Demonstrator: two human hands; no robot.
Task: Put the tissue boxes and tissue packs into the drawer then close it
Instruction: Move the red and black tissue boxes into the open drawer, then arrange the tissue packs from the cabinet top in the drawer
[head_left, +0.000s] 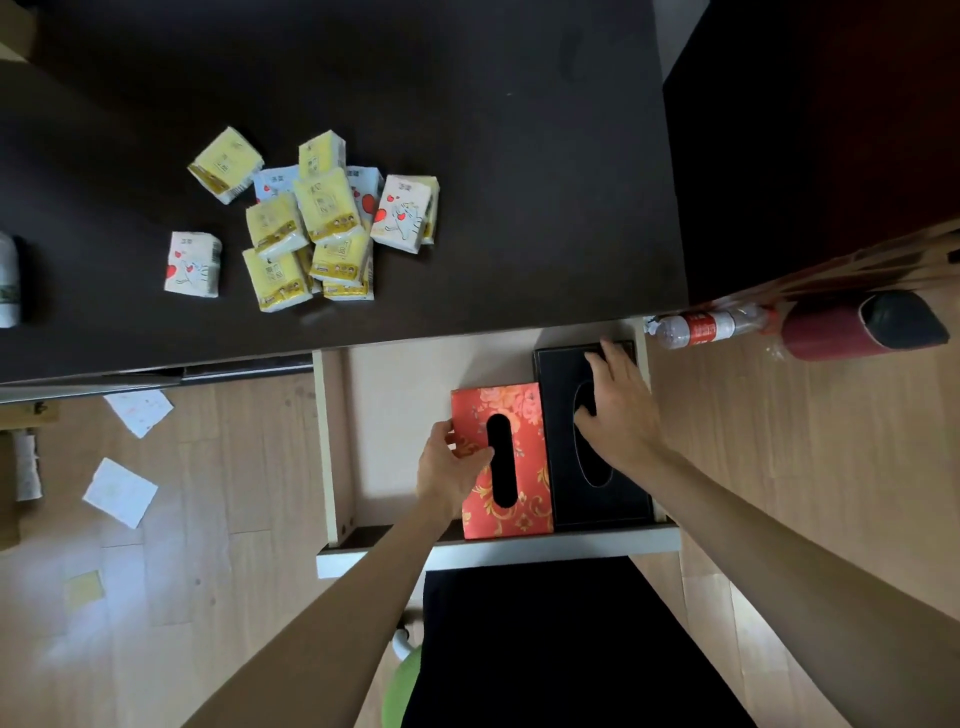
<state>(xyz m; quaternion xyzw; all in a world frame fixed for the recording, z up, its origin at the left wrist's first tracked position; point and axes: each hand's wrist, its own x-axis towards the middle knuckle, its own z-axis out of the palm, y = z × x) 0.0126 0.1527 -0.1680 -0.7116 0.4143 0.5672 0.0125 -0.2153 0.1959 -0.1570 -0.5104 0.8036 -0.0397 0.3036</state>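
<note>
Dark brown wood makes up the tabletop (519, 156), and pale wooden floor (218, 519) lies below it, scattered at the left with white paper squares (120, 492). On the tabletop's left half sits a loose heap of small yellow and white plastic tissue packs (317, 218), one white pack (193, 264) lying apart on its left. Under the tabletop's edge the cream-walled drawer (328, 441) stands pulled open. Inside, the left hand (453, 467) grips the near-left edge of a red floral tissue box (524, 467), thumb on its top. Touching it on the right is a black leather-look tissue box (566, 499), with the right hand (618, 410) spread flat on its lid. Further right, a clear plastic bottle with a red label (706, 326) lies on the floor beside a dark red cylinder (852, 325).
</note>
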